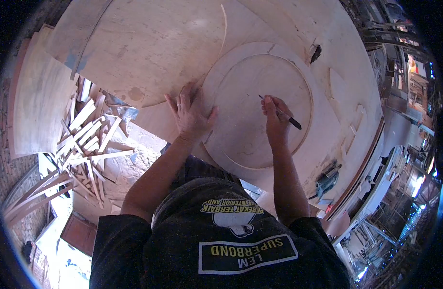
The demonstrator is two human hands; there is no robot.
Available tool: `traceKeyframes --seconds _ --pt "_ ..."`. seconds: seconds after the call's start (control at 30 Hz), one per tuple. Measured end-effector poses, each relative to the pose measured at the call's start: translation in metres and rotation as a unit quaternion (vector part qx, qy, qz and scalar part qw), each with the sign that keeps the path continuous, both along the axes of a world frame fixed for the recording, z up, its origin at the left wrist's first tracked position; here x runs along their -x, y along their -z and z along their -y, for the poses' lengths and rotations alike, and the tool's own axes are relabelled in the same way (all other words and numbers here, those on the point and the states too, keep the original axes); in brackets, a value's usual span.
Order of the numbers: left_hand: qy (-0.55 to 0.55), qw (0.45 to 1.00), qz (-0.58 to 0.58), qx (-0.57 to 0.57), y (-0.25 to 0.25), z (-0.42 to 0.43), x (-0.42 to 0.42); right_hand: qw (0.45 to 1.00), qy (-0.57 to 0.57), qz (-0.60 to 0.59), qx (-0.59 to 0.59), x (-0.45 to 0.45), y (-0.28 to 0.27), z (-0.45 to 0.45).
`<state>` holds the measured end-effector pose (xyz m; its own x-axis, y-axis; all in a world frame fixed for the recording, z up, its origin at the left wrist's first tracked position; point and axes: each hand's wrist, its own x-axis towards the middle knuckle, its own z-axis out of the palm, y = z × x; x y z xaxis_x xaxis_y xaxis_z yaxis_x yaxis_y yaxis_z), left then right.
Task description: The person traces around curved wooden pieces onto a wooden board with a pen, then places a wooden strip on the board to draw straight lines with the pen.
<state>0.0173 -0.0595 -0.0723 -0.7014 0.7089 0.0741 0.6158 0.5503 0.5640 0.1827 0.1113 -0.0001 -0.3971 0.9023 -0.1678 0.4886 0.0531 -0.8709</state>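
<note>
One marker pen [293, 122], right of frame centre, grasped in the right hand [276, 115], over the inside of a pale ring [265, 47]. Long axis slants: tip points upper left, dark end lower right. Left hand [189, 115] released, fingers spread, palm down at ring's left edge.

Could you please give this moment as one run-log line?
left hand: spread at left edge of wooden ring | right hand: holding pen over ring's middle | power tool: lower right
</note>
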Motion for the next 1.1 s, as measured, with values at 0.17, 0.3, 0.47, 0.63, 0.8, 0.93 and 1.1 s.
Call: traceKeyframes --seconds 0.17,0.3,0.47,0.63,0.8,0.93,1.1 --pt "0.003 1.0 0.005 0.009 -0.001 -0.001 0.001 1.0 -0.002 0.013 0.011 0.0 -0.008 0.003" --pt "0.004 1.0 0.006 -0.001 0.0 0.0 0.001 1.0 0.007 0.003 0.008 0.001 -0.01 0.006" --pt "0.006 1.0 0.003 0.0 -0.002 0.0 0.001 1.0 0.011 -0.005 0.015 0.0 -0.009 0.006" --pt "0.024 1.0 0.008 -0.002 0.0 0.002 0.002 1.0 0.016 -0.004 0.015 0.002 -0.01 0.008" --pt "0.058 0.998 0.019 0.004 -0.002 0.004 -0.004 1.0 -0.002 0.001 0.0 -0.001 -0.006 0.007" --pt "0.061 0.996 0.061 -0.008 0.005 0.005 -0.018 1.0 -0.024 -0.004 -0.013 0.007 -0.01 0.004" --pt "0.081 0.996 0.019 -0.019 -0.005 0.006 -0.035 0.998 -0.059 -0.012 -0.035 0.029 0.008 -0.003"
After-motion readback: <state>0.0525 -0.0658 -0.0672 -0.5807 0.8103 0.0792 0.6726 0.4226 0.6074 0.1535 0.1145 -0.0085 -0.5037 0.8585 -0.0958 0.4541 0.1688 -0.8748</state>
